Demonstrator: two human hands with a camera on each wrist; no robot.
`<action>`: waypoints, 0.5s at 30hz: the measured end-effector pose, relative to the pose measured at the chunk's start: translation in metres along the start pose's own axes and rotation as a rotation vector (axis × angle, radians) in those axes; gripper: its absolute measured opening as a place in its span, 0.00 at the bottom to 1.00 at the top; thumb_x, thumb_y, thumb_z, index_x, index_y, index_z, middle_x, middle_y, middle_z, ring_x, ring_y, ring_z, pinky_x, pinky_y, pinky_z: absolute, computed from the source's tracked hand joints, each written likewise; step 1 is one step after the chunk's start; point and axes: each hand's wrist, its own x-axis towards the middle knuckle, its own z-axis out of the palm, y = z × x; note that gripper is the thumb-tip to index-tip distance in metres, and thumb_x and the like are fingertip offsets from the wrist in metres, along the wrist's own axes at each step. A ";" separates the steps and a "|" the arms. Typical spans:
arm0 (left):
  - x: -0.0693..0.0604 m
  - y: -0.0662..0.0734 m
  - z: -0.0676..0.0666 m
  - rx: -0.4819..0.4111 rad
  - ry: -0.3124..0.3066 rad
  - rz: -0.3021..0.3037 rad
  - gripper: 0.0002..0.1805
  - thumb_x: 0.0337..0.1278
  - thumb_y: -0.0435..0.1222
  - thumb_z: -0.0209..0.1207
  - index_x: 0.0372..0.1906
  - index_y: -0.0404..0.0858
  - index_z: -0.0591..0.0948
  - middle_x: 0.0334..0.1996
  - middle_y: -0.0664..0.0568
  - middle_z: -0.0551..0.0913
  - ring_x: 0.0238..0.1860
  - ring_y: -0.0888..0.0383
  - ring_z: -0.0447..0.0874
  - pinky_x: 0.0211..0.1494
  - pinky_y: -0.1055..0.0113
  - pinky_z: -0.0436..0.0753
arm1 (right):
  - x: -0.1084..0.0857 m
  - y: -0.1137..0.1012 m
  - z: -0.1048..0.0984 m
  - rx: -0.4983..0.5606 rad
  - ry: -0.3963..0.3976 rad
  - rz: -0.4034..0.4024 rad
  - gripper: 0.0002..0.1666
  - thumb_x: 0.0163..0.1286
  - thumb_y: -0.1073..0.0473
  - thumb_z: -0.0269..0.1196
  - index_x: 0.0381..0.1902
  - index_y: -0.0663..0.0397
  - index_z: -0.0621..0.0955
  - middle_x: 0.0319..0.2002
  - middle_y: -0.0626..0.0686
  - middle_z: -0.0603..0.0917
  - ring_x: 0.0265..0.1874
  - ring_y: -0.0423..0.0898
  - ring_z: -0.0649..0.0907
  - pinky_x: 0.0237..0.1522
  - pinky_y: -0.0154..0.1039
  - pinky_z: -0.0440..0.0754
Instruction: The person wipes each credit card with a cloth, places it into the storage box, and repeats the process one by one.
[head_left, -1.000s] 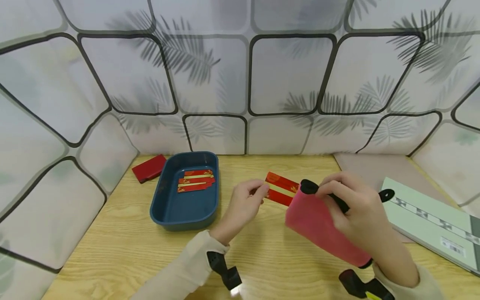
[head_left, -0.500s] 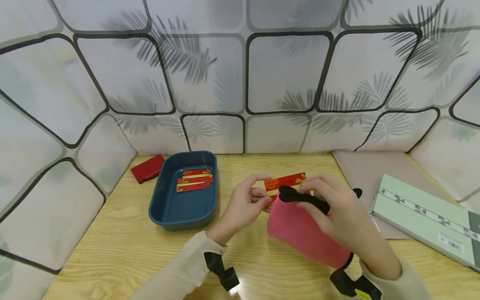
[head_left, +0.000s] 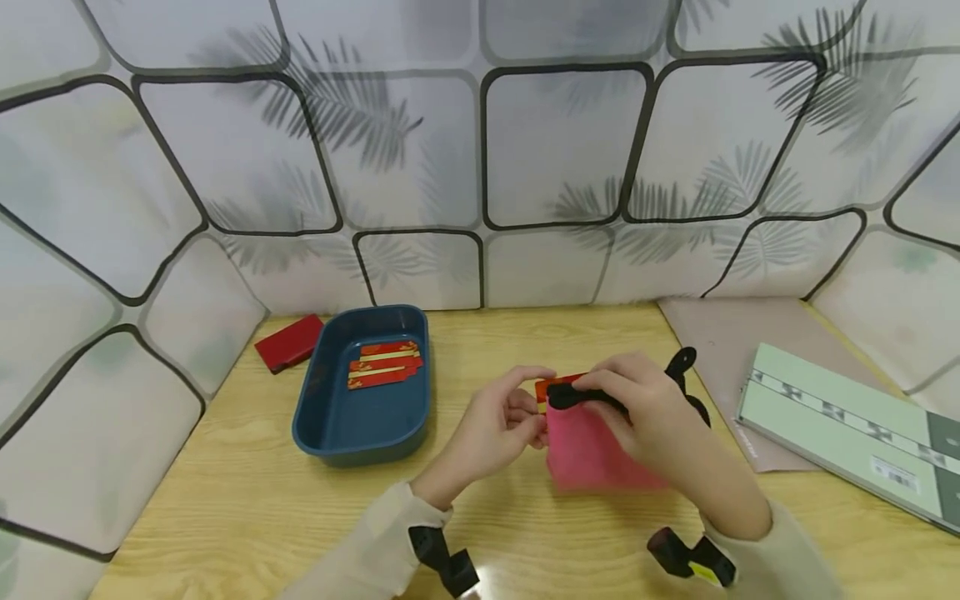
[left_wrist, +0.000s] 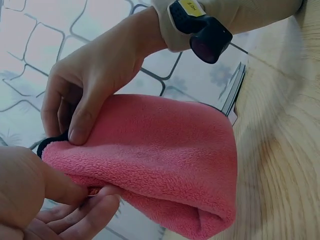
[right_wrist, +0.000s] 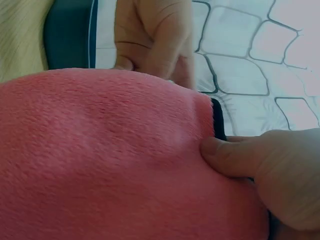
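My right hand (head_left: 648, 408) pinches the black-trimmed top edge of a folded pink plush cloth (head_left: 596, 454), which hangs just over the table. In the left wrist view its thumb presses the cloth (left_wrist: 165, 130) near the trim. My left hand (head_left: 491, 425) pinches a red-and-gold card (head_left: 546, 390) at the cloth's left side. Most of that card is hidden behind the cloth and my right hand; only a sliver of the card (left_wrist: 94, 191) shows between the left fingers in the left wrist view.
Left of my hands stands a blue tray (head_left: 300, 421) with several red-and-gold cards (head_left: 378, 379) in it. A dark red wallet-like item (head_left: 288, 343) lies beyond its left side. At the right, a pale green book (head_left: 840, 425) overlaps a greyish-pink board (head_left: 720, 333).
My right hand has brought the pink cloth leftward to my left hand. The card, earlier in full view, has turned and is now mostly covered. The tray has not moved on the table.
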 end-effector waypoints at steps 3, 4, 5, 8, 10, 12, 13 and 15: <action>0.000 0.000 0.001 0.034 -0.003 0.043 0.27 0.58 0.19 0.52 0.63 0.36 0.72 0.31 0.38 0.81 0.26 0.53 0.85 0.33 0.68 0.85 | 0.001 0.000 0.004 -0.018 0.030 -0.014 0.25 0.75 0.49 0.47 0.35 0.60 0.84 0.35 0.57 0.81 0.34 0.52 0.80 0.34 0.48 0.81; 0.000 0.000 0.001 0.040 -0.009 0.052 0.26 0.58 0.19 0.51 0.62 0.36 0.72 0.31 0.38 0.81 0.26 0.54 0.85 0.33 0.66 0.86 | 0.001 0.000 0.004 -0.026 0.037 -0.016 0.25 0.75 0.49 0.47 0.35 0.60 0.85 0.36 0.58 0.81 0.34 0.53 0.80 0.35 0.49 0.80; 0.001 0.000 0.001 0.040 -0.016 0.059 0.26 0.58 0.19 0.51 0.62 0.36 0.72 0.31 0.38 0.81 0.26 0.55 0.85 0.33 0.66 0.86 | 0.001 0.000 0.005 -0.036 0.042 -0.018 0.25 0.75 0.49 0.47 0.35 0.60 0.85 0.36 0.58 0.81 0.34 0.54 0.80 0.36 0.50 0.79; 0.002 0.000 0.001 0.042 -0.036 0.066 0.26 0.57 0.19 0.50 0.61 0.37 0.73 0.32 0.38 0.81 0.25 0.56 0.84 0.32 0.64 0.86 | -0.001 0.000 0.006 -0.073 0.038 -0.006 0.11 0.68 0.56 0.62 0.35 0.57 0.86 0.36 0.57 0.81 0.34 0.55 0.79 0.33 0.48 0.72; 0.003 0.000 0.001 0.036 -0.048 0.066 0.26 0.57 0.19 0.50 0.61 0.37 0.73 0.32 0.38 0.81 0.24 0.56 0.83 0.31 0.63 0.86 | -0.002 0.000 0.005 -0.096 0.026 0.015 0.07 0.57 0.62 0.70 0.35 0.55 0.86 0.35 0.56 0.82 0.34 0.54 0.79 0.31 0.45 0.67; 0.003 0.001 0.001 0.036 -0.058 0.068 0.26 0.57 0.19 0.49 0.61 0.37 0.73 0.32 0.37 0.81 0.24 0.56 0.84 0.30 0.62 0.86 | -0.003 -0.001 0.005 -0.117 0.014 0.039 0.17 0.45 0.68 0.74 0.36 0.53 0.86 0.35 0.55 0.82 0.33 0.54 0.78 0.30 0.43 0.64; 0.003 0.001 0.001 0.041 -0.061 0.072 0.26 0.57 0.19 0.49 0.61 0.37 0.73 0.33 0.37 0.81 0.24 0.56 0.84 0.30 0.61 0.86 | -0.003 -0.001 0.005 -0.126 0.011 0.051 0.17 0.46 0.68 0.74 0.36 0.52 0.86 0.35 0.54 0.82 0.33 0.54 0.78 0.30 0.43 0.64; 0.003 0.001 0.001 0.036 -0.063 0.078 0.26 0.58 0.19 0.49 0.62 0.37 0.72 0.33 0.38 0.81 0.24 0.55 0.84 0.29 0.59 0.86 | -0.003 -0.001 0.005 -0.136 0.012 0.064 0.12 0.53 0.63 0.72 0.37 0.53 0.85 0.35 0.56 0.82 0.33 0.55 0.78 0.30 0.45 0.64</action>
